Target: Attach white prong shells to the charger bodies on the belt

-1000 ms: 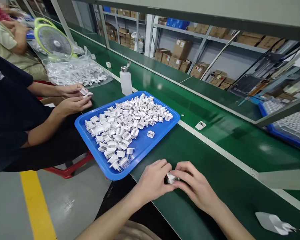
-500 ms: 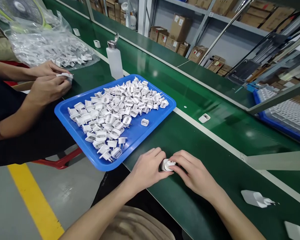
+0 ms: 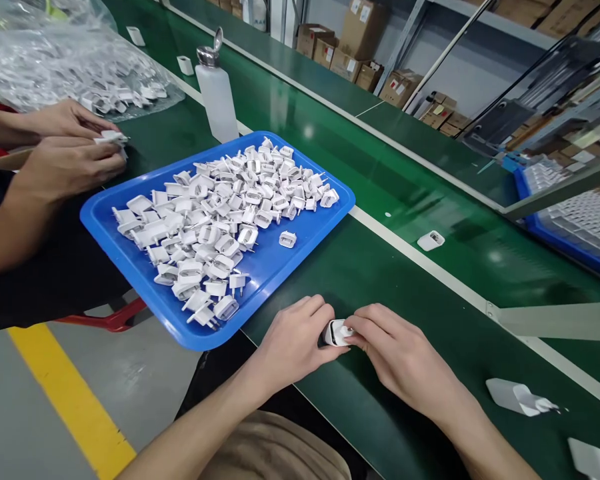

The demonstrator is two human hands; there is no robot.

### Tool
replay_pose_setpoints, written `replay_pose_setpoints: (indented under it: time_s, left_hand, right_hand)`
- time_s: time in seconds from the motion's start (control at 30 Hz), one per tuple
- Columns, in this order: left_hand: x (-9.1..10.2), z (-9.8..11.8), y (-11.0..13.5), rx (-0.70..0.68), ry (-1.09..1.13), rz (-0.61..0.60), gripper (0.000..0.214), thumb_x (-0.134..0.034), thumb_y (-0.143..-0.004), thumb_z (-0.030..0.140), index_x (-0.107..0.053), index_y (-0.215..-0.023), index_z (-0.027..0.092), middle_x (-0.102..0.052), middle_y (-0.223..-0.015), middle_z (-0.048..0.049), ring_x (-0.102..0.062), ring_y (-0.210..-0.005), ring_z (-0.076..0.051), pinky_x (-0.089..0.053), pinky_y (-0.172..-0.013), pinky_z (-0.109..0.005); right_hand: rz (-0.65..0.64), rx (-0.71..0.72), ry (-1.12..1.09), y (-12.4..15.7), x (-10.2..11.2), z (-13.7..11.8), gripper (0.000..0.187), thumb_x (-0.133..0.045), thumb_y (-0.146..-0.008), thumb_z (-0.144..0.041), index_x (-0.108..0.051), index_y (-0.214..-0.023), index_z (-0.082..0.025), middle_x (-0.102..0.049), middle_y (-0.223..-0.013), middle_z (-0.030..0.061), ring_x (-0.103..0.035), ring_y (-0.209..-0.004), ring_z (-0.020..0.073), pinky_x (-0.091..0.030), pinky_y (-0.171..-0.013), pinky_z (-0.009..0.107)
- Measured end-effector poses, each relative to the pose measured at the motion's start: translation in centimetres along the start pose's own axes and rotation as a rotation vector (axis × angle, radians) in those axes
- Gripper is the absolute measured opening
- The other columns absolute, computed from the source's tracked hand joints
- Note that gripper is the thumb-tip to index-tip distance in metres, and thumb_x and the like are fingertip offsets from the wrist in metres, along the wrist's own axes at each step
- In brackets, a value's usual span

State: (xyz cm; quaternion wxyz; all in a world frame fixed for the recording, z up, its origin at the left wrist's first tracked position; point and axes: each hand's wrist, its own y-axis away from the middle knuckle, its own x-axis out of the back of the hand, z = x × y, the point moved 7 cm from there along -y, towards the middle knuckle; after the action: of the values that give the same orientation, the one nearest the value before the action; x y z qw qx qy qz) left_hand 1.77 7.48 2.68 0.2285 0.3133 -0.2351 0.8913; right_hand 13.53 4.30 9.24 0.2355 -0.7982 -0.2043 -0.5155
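Observation:
My left hand point(image 3: 296, 340) is closed around a white charger housing point(image 3: 333, 333), whose open end faces right. At that opening, the thumb and fingers of my right hand point(image 3: 400, 350) pinch a small white plug cap point(image 3: 349, 331). The cap sits tilted at the mouth, and the dark inside of the housing shows beside it. My fingers partly cover both pieces. Left of my hands, many loose white plug caps point(image 3: 215, 220) with pins lie heaped in a blue tray point(image 3: 273, 288). One plug cap point(image 3: 287, 239) lies apart from the heap.
A white charger with plug pins point(image 3: 515, 397) and another white piece point(image 3: 593, 460) lie at right. One housing point(image 3: 431, 241) rests on the green belt point(image 3: 460, 267). Behind the tray stands a pump bottle point(image 3: 217, 100). At left, a co-worker's hands point(image 3: 73, 167) hold a white piece near a plastic bag point(image 3: 80, 73).
The plug cap has tilted at the housing's mouth, and more of the opening shows. The housing on the belt has shifted right relative to the tray. My view has moved slightly.

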Motion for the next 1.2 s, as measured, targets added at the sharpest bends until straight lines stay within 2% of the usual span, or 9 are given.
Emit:
replay_pose_setpoints:
  time_s: [0.2, 0.43, 0.6, 0.7, 0.83, 0.93, 1.03, 1.13, 1.2]
  left_hand:
    - [0.1, 0.0, -0.2, 0.003, -0.012, -0.009, 0.034, -0.075, -0.091, 0.036, -0.045, -0.081, 0.023, -0.052, -0.084, 0.0036, -0.052, -0.078, -0.016, -0.039, -0.064, -0.033]
    - [0.2, 0.1, -0.3, -0.003, -0.046, 0.008, 0.028, -0.071, -0.090, 0.028, -0.045, -0.081, 0.023, -0.053, -0.084, 0.0035, -0.053, -0.078, -0.017, -0.039, -0.063, -0.033]
    - [0.0, 0.0, -0.3, -0.009, -0.058, -0.011, 0.027, -0.073, -0.089, 0.027, -0.047, -0.082, 0.023, -0.055, -0.085, 0.0023, -0.056, -0.080, -0.019, -0.042, -0.065, -0.033]
    - [-0.3, 0.0, 0.0, -0.028, -0.080, -0.016, 0.025, -0.076, -0.088, 0.032, -0.055, -0.097, 0.022, -0.061, -0.093, 0.0001, -0.062, -0.087, -0.022, -0.047, -0.071, -0.034]
    - [-0.4, -0.5, 0.1, -0.031, -0.084, 0.046, 0.058, -0.077, -0.089, 0.039, -0.048, -0.136, 0.023, -0.065, -0.103, -0.0021, -0.068, -0.095, -0.025, -0.053, -0.078, -0.035]
    - [-0.7, -1.0, 0.0, -0.044, -0.041, 0.048, 0.044, -0.067, -0.095, 0.042, -0.051, -0.133, 0.025, -0.066, -0.100, -0.0005, -0.070, -0.093, -0.023, -0.054, -0.074, -0.033]
    - [-0.8, -1.1, 0.0, -0.064, -0.018, 0.046, 0.034, -0.060, -0.099, 0.045, -0.055, -0.127, 0.026, -0.065, -0.098, 0.0003, -0.071, -0.089, -0.021, -0.054, -0.069, -0.031]
    - [-0.7, -1.2, -0.1, -0.071, 0.016, 0.065, 0.028, -0.055, -0.102, 0.045, -0.058, -0.122, 0.026, -0.065, -0.094, 0.0004, -0.071, -0.083, -0.020, -0.054, -0.066, -0.030]
    - [-0.5, -1.3, -0.1, -0.082, 0.034, 0.096, 0.025, -0.053, -0.102, 0.044, -0.061, -0.118, 0.025, -0.065, -0.093, -0.0003, -0.071, -0.083, -0.020, -0.055, -0.068, -0.031]
  right_hand:
    - [-0.015, -0.016, 0.058, -0.3, -0.6, -0.2, 0.021, -0.041, -0.105, -0.007, -0.058, -0.104, -0.019, -0.063, -0.094, 0.0065, -0.056, -0.080, 0.0201, -0.045, -0.069, 0.034]
    - [0.043, -0.041, 0.192, 0.3, -1.4, -1.2, 0.023, -0.040, -0.103, -0.004, -0.058, -0.104, -0.019, -0.063, -0.088, 0.0064, -0.048, -0.069, 0.0196, -0.038, -0.064, 0.035]
    - [0.065, -0.080, 0.210, 0.1, -2.0, -1.3, 0.026, -0.039, -0.102, -0.002, -0.059, -0.104, -0.017, -0.062, -0.088, 0.0071, -0.049, -0.072, 0.0201, -0.040, -0.066, 0.034]
    - [0.033, -0.152, 0.276, 0.1, -1.6, -0.6, 0.024, -0.040, -0.101, -0.003, -0.060, -0.103, -0.017, -0.061, -0.086, 0.0064, -0.051, -0.074, 0.0205, -0.043, -0.068, 0.034]
    - [-0.080, -0.387, 0.440, 3.8, 2.1, 3.0, 0.021, -0.045, -0.101, -0.009, -0.060, -0.092, -0.019, -0.061, -0.085, 0.0052, -0.057, -0.072, 0.0196, -0.044, -0.064, 0.032]
    - [-0.190, -0.622, 0.507, 9.0, 6.7, 6.2, 0.014, -0.055, -0.103, -0.027, -0.065, -0.095, -0.020, -0.067, -0.091, 0.0076, -0.065, -0.077, 0.0232, -0.048, -0.064, 0.033]
    - [-0.239, -0.892, 0.459, 12.2, 11.2, 10.0, 0.035, -0.059, -0.101, -0.047, -0.067, -0.121, -0.019, -0.071, -0.114, 0.0144, -0.070, -0.098, 0.0311, -0.054, -0.078, 0.040]
    - [-0.174, -1.127, 0.444, 11.5, 14.1, 14.7, 0.044, -0.047, -0.106, -0.045, -0.060, -0.137, -0.015, -0.069, -0.120, 0.0186, -0.069, -0.106, 0.0315, -0.053, -0.089, 0.042]
    - [-0.121, -1.167, 0.451, 9.5, 14.9, 17.6, 0.045, -0.048, -0.106, -0.044, -0.058, -0.137, -0.013, -0.069, -0.117, 0.0187, -0.068, -0.105, 0.0294, -0.053, -0.090, 0.042]
